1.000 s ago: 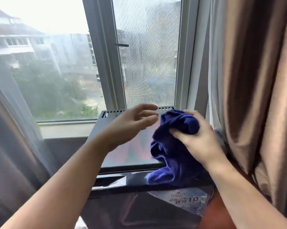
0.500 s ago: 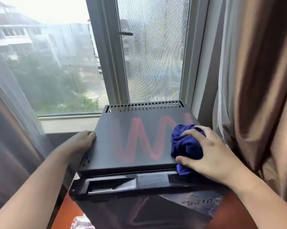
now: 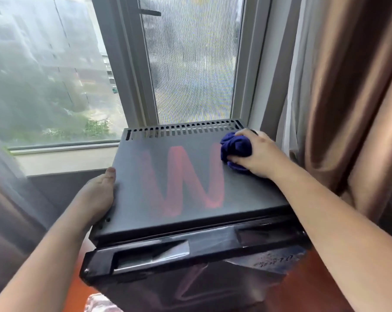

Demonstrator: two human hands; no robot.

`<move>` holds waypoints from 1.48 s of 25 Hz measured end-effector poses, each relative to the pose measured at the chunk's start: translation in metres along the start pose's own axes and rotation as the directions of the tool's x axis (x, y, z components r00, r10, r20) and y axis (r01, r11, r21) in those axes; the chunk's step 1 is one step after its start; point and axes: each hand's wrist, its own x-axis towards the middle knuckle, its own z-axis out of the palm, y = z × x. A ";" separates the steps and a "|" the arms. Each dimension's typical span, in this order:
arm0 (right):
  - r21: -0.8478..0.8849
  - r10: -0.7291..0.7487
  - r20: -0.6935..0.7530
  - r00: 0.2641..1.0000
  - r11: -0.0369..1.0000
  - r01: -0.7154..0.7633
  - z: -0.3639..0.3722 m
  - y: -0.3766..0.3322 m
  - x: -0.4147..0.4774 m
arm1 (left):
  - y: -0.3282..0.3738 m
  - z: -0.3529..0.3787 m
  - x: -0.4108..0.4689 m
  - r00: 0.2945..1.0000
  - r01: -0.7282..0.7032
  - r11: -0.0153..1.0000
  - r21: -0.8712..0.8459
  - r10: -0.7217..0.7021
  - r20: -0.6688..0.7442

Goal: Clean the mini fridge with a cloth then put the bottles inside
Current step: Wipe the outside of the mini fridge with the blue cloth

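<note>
The black mini fridge (image 3: 246, 199) stands below the window, its flat top facing me with a red zigzag mark (image 3: 183, 183) across it. My right hand (image 3: 258, 154) grips a bunched blue cloth (image 3: 235, 147) and presses it on the top's far right corner, just in front of the vent slots. My left hand (image 3: 98, 194) rests against the fridge's left side edge, thumb on the top. The fridge door is closed, with its handle recess (image 3: 150, 255) along the front. No bottles are in view.
A window (image 3: 190, 64) with a mesh screen rises right behind the fridge. Brown curtains (image 3: 348, 86) hang close on the right, a sheer curtain (image 3: 1, 176) on the left. A pale sill (image 3: 64, 158) runs at back left. Orange-brown floor shows below.
My right hand has carried the cloth from the top's front right to the far right corner. My left hand dropped from the cloth to the fridge's left edge and slid slightly back.
</note>
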 end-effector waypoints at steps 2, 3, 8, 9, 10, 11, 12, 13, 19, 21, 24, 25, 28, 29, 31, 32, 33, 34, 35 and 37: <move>-0.035 0.042 -0.039 0.998 0.998 -0.043 0.006 0.003 0.028 | 0.001 0.001 -0.002 1.000 -0.007 1.000 -0.030 0.007 -0.002; -0.055 0.065 -0.038 0.997 0.996 -0.067 0.008 0.003 0.037 | 0.001 0.001 -0.004 1.000 -0.011 0.999 -0.047 0.010 -0.006; -0.148 0.067 -0.012 0.998 0.987 -0.068 0.006 -0.002 0.041 | -0.001 0.001 -0.004 1.000 -0.023 0.996 -0.090 0.022 -0.011; -0.153 0.045 -0.001 0.999 0.987 -0.045 0.006 -0.006 0.031 | -0.001 0.001 -0.002 1.000 -0.019 0.995 -0.095 0.018 -0.009; -0.158 0.017 0.019 1.000 0.987 -0.014 0.007 -0.012 0.019 | -0.002 0.002 -0.001 1.000 -0.019 0.995 -0.094 0.018 -0.010; -0.159 -0.012 0.042 0.999 0.987 0.018 0.009 -0.019 0.005 | -0.002 0.002 0.000 1.000 -0.020 0.996 -0.091 0.019 -0.011; -0.150 -0.044 0.061 0.997 0.987 0.053 0.010 -0.028 -0.011 | -0.002 0.003 0.000 1.000 -0.024 0.995 -0.094 0.023 -0.015; -0.133 -0.079 0.076 0.994 0.987 0.089 0.012 -0.038 -0.028 | -0.001 0.004 0.000 1.000 -0.023 0.994 -0.104 0.021 -0.018; -0.016 -0.253 0.151 0.955 0.966 0.259 0.039 -0.110 -0.122 | 0.006 0.005 -0.007 1.000 -0.001 0.993 -0.118 -0.001 -0.022; 0.003 -0.269 0.149 0.952 0.962 0.272 0.045 -0.120 -0.129 | 0.004 0.004 -0.007 1.000 -0.014 0.990 -0.141 0.013 -0.013; 0.063 -0.247 0.124 0.961 0.969 0.241 0.045 -0.116 -0.115 | 0.001 0.004 -0.008 1.000 -0.001 0.989 -0.145 -0.002 -0.020; 0.073 -0.231 0.127 0.965 0.972 0.223 0.044 -0.111 -0.104 | -0.001 0.004 -0.006 1.000 0.008 0.989 -0.149 -0.011 -0.015; 0.040 -0.138 0.110 0.984 0.990 0.135 0.037 -0.079 -0.054 | -0.007 0.003 0.000 1.000 0.013 0.988 -0.153 -0.011 0.011; 0.014 -0.083 0.090 0.992 0.996 0.082 0.032 -0.064 -0.035 | -0.010 0.002 0.002 1.000 0.011 0.988 -0.155 -0.009 0.015; -0.015 0.042 0.008 0.999 0.999 -0.042 0.020 -0.033 0.000 | -0.013 0.002 0.005 1.000 0.009 0.986 -0.167 -0.008 0.009; -0.025 0.103 -0.038 0.994 0.994 -0.104 0.016 -0.020 0.014 | -0.013 0.002 0.006 1.000 0.007 0.985 -0.171 -0.006 0.007; -0.034 0.154 -0.069 0.986 0.987 -0.157 0.013 -0.013 0.024 | -0.012 0.003 0.006 1.000 0.004 0.986 -0.167 -0.003 0.006; -0.041 0.192 -0.087 0.978 0.980 -0.196 0.015 -0.008 0.032 | -0.011 0.003 0.006 1.000 0.002 0.987 -0.164 -0.002 -0.002; -0.050 0.212 -0.101 0.972 0.975 -0.218 0.019 -0.007 0.039 | -0.011 0.004 0.006 1.000 -0.001 0.987 -0.162 -0.001 -0.013; -0.081 0.217 -0.118 0.969 0.971 -0.227 0.028 -0.013 0.047 | -0.011 0.005 0.005 1.000 -0.007 0.985 -0.175 0.003 -0.026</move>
